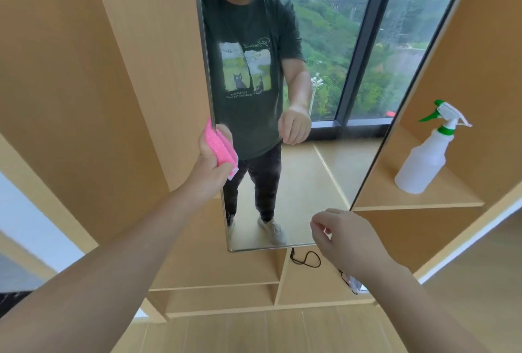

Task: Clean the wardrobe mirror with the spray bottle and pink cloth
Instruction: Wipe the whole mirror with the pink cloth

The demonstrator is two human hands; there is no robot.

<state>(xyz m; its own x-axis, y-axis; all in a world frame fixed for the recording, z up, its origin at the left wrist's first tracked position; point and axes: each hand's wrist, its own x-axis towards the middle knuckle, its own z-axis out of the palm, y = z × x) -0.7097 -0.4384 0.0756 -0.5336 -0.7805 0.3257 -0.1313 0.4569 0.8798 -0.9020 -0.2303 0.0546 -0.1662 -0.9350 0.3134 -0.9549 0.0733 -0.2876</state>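
The tall wardrobe mirror (324,98) fills the middle of the head view and reflects a person and a window. My left hand (210,167) grips the folded pink cloth (220,149) against the mirror's left edge, about halfway up. My right hand (346,235) hangs in front of the mirror's lower right corner with its fingers loosely curled and nothing in it. The white spray bottle (426,160) with a green and white trigger stands upright on a wooden shelf to the right of the mirror, apart from both hands.
Light wooden wardrobe panels (118,84) flank the mirror. Open shelves (418,206) run to the right and below. A black cable (306,259) lies in the compartment under the mirror. Wooden flooring lies at the bottom.
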